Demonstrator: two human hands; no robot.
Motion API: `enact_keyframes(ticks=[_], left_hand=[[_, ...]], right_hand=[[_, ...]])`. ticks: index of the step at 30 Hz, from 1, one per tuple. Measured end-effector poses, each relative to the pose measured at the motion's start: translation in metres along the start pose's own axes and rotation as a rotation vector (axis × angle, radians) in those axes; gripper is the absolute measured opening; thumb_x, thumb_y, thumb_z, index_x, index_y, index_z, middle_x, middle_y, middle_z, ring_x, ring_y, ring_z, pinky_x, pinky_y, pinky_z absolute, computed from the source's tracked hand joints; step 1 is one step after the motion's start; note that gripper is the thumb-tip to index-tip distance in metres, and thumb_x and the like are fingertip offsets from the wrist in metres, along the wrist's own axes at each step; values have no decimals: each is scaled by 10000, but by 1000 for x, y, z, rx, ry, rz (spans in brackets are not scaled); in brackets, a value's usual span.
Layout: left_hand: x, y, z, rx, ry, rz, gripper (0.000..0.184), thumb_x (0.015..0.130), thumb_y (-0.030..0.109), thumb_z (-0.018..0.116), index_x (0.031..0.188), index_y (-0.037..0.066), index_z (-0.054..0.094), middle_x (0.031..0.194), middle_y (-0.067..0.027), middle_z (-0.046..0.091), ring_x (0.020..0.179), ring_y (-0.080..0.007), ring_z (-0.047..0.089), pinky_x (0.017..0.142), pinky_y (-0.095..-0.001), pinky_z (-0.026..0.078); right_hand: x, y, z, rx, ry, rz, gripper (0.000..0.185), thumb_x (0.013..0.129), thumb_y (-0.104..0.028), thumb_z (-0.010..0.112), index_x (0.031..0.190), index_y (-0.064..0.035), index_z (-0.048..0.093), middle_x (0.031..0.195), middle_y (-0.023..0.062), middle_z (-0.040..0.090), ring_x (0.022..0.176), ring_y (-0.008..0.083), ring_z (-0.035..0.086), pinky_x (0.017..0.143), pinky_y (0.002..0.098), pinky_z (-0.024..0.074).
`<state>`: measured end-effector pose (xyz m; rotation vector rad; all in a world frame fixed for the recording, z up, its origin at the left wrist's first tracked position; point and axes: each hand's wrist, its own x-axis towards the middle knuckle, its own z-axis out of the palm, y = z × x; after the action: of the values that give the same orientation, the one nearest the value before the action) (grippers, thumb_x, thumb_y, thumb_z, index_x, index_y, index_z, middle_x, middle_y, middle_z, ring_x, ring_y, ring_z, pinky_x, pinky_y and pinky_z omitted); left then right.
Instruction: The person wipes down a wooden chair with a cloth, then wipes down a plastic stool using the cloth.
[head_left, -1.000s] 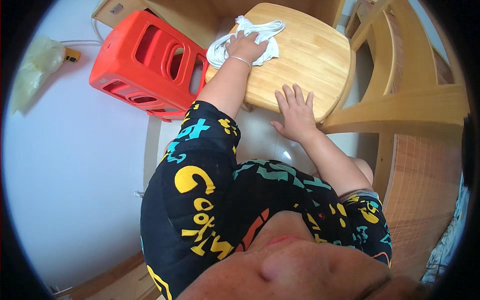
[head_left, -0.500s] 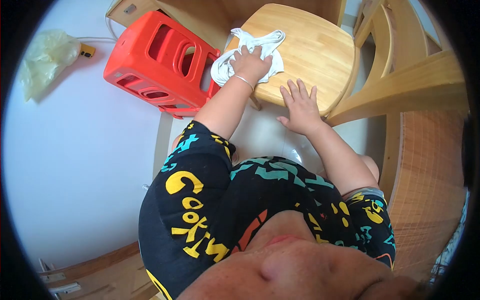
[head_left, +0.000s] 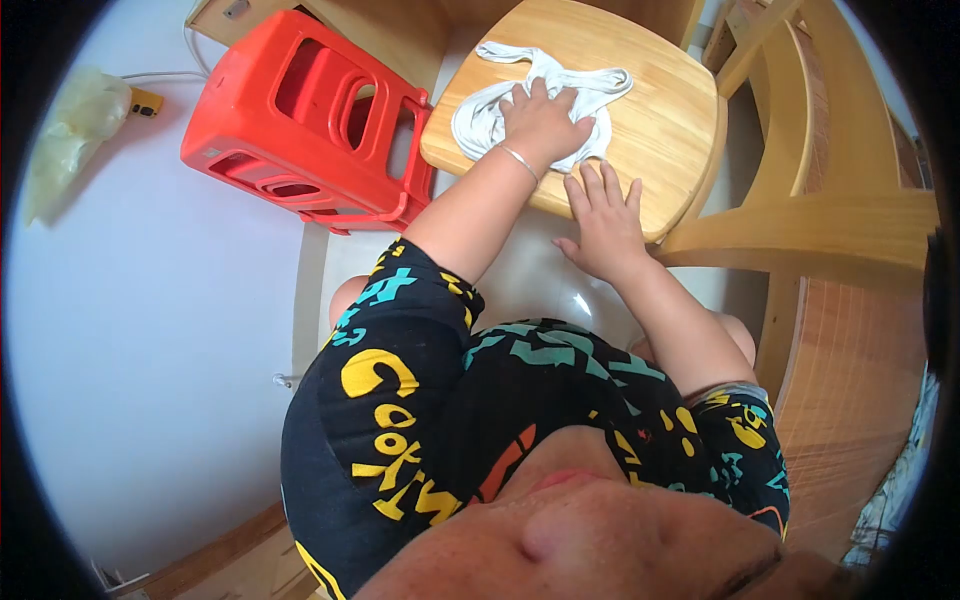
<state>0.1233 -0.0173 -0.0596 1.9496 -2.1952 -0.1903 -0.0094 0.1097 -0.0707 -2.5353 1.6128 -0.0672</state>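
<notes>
A crumpled white cloth point(head_left: 598, 88) lies on the wooden chair seat point(head_left: 665, 130). My left hand point(head_left: 541, 125), with a thin bracelet at the wrist, presses down on the cloth, palm down and fingers spread; part of the cloth is hidden beneath it. At the seat's near edge is my right hand point(head_left: 608, 222), open, its fingers spread and the fingertips on the wood close to the cloth. It holds nothing.
Left of the seat stands a red plastic stool point(head_left: 235, 105), close to its edge. A pale plastic bag point(head_left: 75, 130) hangs by the white wall point(head_left: 150, 330). At right is a wooden chair frame point(head_left: 800, 235).
My left hand has slid the cloth to the right across the seat, toward its middle. My right hand stays at the near edge. The view has shifted slightly.
</notes>
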Motion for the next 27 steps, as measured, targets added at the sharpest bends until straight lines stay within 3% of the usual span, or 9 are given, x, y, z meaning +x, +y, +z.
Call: enact_keyframes(ticks=[4, 6, 9, 13, 15, 27], left_hand=[[32, 0, 2, -27, 14, -21, 616, 873, 554, 551, 1408, 248, 543, 1514, -189, 378, 1369, -440, 335, 1102, -592, 272], [48, -2, 4, -10, 6, -44, 632, 871, 579, 541, 1419, 265, 528, 1534, -176, 361, 1387, -431, 325, 1111, -585, 269], [69, -6, 5, 16, 1, -73, 643, 872, 607, 526, 1433, 293, 510, 1559, -150, 342, 1416, -415, 305, 1126, -576, 259], [87, -18, 4, 7, 16, -100, 666, 862, 621, 527, 1443, 298, 498, 1559, -145, 344, 1424, -397, 306, 1132, -570, 254], [91, -20, 0, 14, 5, -136, 627, 890, 589, 501, 1444, 296, 498, 1568, -134, 330, 1439, -390, 277, 1137, -582, 230], [63, -49, -3, 40, 61, -291, 640, 866, 584, 507, 1424, 272, 518, 1522, -143, 381, 1407, -394, 331, 1126, -563, 276]], right_hand=[[1, -2, 0, -17, -39, 19, 865, 821, -480, 707, 1511, -114, 336, 1575, 140, 277, 1480, 367, 167, 1130, 694, 120], [2, 0, 6, -49, 24, -2, 895, 784, -479, 735, 1499, -118, 335, 1551, 153, 288, 1462, 381, 192, 1109, 696, 172], [3, -1, -2, -33, -79, 20, 860, 843, -493, 681, 1529, -131, 309, 1592, 137, 244, 1484, 373, 152, 1132, 693, 118], [3, 1, -2, -14, -81, 17, 865, 841, -490, 684, 1529, -128, 306, 1593, 135, 242, 1483, 372, 154, 1132, 690, 129], [3, 4, 6, 3, 22, -22, 892, 783, -477, 737, 1502, -123, 344, 1556, 150, 285, 1461, 380, 195, 1117, 692, 164], [-3, 13, 6, 16, -5, -50, 888, 820, -480, 713, 1528, -123, 312, 1595, 138, 251, 1483, 373, 163, 1136, 684, 147]])
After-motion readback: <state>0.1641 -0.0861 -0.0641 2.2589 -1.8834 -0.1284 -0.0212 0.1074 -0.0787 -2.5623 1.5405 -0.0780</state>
